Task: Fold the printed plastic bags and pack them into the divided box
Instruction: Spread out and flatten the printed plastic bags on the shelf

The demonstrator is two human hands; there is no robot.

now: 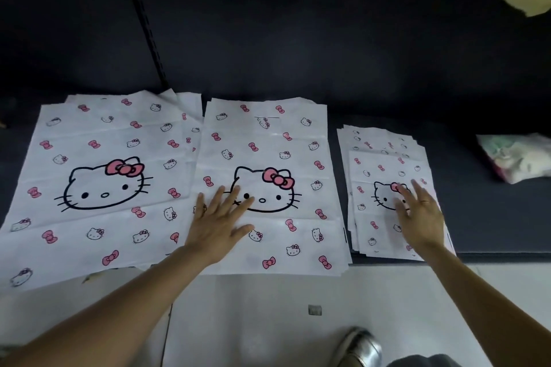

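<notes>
Left hand (219, 219) flat, fingers spread and straight, pressing the lower left part of the middle stack of bags (268, 158); grip apart, nothing pinched. Right hand (419, 208) likewise spread and relaxed, ring on one finger, laid on or just over the small stack of bags (384, 167); contact blurred, cannot tell which. Thin white plastic sheets, rectangular, creased in horizontal bands, printed with a black-outlined cat face, pink bows and tiny cat heads. Just left of the left hand, a larger stack (98, 176) of the same print, edges fanned and overlapping the middle one's side. All three stacks flat on a dark matte surface (298, 53), near edges hanging slightly past its front. Right of the right hand, well apart, a crumpled clear packet (515, 158) of pale contents. Below the arms, pale floor (268, 322) and a shiny silver shoe (359, 345).
</notes>
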